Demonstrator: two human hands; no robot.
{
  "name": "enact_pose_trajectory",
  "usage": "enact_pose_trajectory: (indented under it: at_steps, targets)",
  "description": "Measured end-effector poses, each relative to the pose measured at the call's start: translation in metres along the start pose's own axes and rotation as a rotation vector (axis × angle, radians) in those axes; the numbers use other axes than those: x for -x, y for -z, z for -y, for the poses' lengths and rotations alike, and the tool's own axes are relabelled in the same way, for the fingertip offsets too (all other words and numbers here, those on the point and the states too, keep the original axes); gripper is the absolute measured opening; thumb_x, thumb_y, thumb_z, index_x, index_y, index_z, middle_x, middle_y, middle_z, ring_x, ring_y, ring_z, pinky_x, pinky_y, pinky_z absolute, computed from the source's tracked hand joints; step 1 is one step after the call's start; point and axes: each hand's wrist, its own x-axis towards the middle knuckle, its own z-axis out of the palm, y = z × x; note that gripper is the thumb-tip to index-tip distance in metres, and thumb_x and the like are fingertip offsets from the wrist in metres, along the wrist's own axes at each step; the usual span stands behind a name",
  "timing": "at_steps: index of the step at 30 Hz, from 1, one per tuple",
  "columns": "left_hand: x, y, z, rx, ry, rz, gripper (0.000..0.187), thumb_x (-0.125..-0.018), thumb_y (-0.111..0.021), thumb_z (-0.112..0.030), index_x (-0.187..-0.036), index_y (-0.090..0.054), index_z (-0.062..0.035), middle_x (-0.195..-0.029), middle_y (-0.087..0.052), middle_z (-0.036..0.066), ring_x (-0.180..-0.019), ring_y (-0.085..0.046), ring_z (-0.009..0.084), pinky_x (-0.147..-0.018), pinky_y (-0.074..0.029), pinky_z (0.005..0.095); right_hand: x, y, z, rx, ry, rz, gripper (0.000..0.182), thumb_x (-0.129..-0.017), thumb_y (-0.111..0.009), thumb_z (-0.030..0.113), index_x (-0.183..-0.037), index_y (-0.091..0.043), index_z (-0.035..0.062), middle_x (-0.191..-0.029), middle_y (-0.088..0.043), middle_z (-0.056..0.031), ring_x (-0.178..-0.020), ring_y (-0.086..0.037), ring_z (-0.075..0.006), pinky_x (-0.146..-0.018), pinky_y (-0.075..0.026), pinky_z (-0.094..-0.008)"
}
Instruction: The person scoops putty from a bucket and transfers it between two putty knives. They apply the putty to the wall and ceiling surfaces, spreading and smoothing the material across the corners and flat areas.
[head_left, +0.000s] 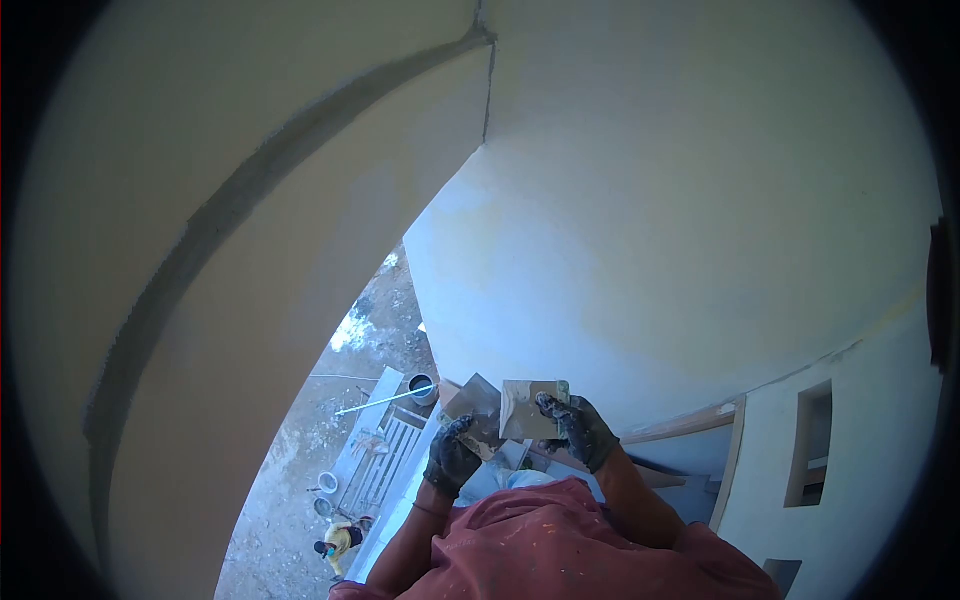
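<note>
Both my hands wear dark gloves smeared with pale putty. My left hand (454, 464) is closed on the lower edge of a square grey putty blade (474, 400), which is tilted and has putty along its bottom. Close beside it, my right hand (582, 432) grips a second putty blade (521, 408) with a lighter, putty-coated face. The inner edges of the two blades almost meet in front of my chest. Part of each blade is hidden under the gloved fingers.
A broad pale wall (680, 220) rises ahead. A dark strip (235, 190) curves along the surface at left. Far below, the ground (280, 490) holds a bucket (422, 388), a slatted frame (385, 460) and a person (342, 540). At right is a narrow wall opening (815, 440).
</note>
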Motion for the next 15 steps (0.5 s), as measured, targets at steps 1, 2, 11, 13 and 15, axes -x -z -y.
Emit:
enact_pose_trajectory:
  at_steps: [1,2,11,13,15]
  targets:
    - [-0.029,0.028,0.007,-0.769,-0.448,0.102,0.045,-0.077,-0.084,-0.011,-0.115,-0.060,-0.0020,-0.103,-0.071,0.018,-0.091,-0.071,0.0369,-0.079,-0.059,0.0410,-0.009,-0.004,-0.014,0.034,-0.106,-0.070,0.023,-0.093,-0.070,0.030,-0.105,-0.068,0.0107,-0.087,-0.067,-0.0012,-0.066,-0.063,-0.0141,-0.050,-0.050,-0.0299]
    - [-0.032,0.037,0.007,-1.185,-0.626,0.188,0.047,-0.077,-0.085,-0.011,-0.115,-0.060,-0.0019,-0.103,-0.071,0.018,-0.090,-0.072,0.0368,-0.078,-0.059,0.0412,-0.014,-0.001,-0.024,0.054,-0.073,-0.091,0.022,-0.093,-0.070,0.031,-0.103,-0.068,0.0109,-0.083,-0.065,-0.0003,-0.062,-0.061,-0.0128,-0.048,-0.047,-0.0293]
    - [0.028,-0.061,-0.022,-1.065,-0.351,0.351,0.044,-0.088,-0.071,-0.017,-0.128,-0.059,-0.0048,-0.125,-0.065,0.013,-0.113,-0.065,0.0290,-0.096,-0.054,0.0409,-0.030,0.020,-0.014,-0.119,0.148,-0.068,0.024,-0.094,-0.069,0.029,-0.103,-0.068,0.0070,-0.076,-0.062,0.0011,-0.057,-0.057,-0.0095,-0.046,-0.046,-0.0254]
    - [0.036,-0.067,-0.026,-1.852,-0.829,0.434,0.042,-0.084,-0.077,-0.018,-0.122,-0.064,-0.0050,-0.119,-0.069,0.012,-0.107,-0.068,0.0277,-0.092,-0.055,0.0390,-0.033,0.015,0.002,0.001,0.191,-0.116,0.024,-0.094,-0.069,0.028,-0.105,-0.068,0.0065,-0.078,-0.063,0.0000,-0.056,-0.057,-0.0097,-0.047,-0.047,-0.0261]
    - [0.043,-0.072,-0.027,-1.860,-1.146,0.485,0.043,-0.074,-0.086,-0.019,-0.112,-0.069,-0.0060,-0.108,-0.072,0.008,-0.098,-0.070,0.0256,-0.086,-0.056,0.0359,-0.049,0.029,-0.003,-0.095,0.176,-0.069,0.024,-0.095,-0.067,0.024,-0.110,-0.068,0.0052,-0.087,-0.068,-0.0022,-0.067,-0.062,-0.0110,-0.052,-0.051,-0.0291]
